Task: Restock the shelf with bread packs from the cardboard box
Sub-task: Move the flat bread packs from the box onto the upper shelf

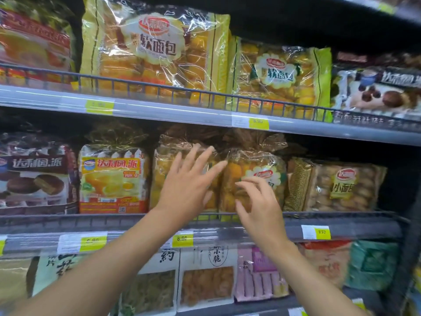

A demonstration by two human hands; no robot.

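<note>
Noted on the middle shelf (364, 232), behind the wire rail (330, 215): two bread packs stood upright, side by side and touching. The left hand (186, 188) is spread wide with straight fingers over the left bread pack (163, 169); contact cannot be told. The right hand (259, 206) is loosely bent with nothing held, in front of the right bread pack (257, 164). Step judged: shelved packs are being squared up. The cardboard box is not in view. Next, another pack would need to be fetched from it without the standing ones being toppled.
</note>
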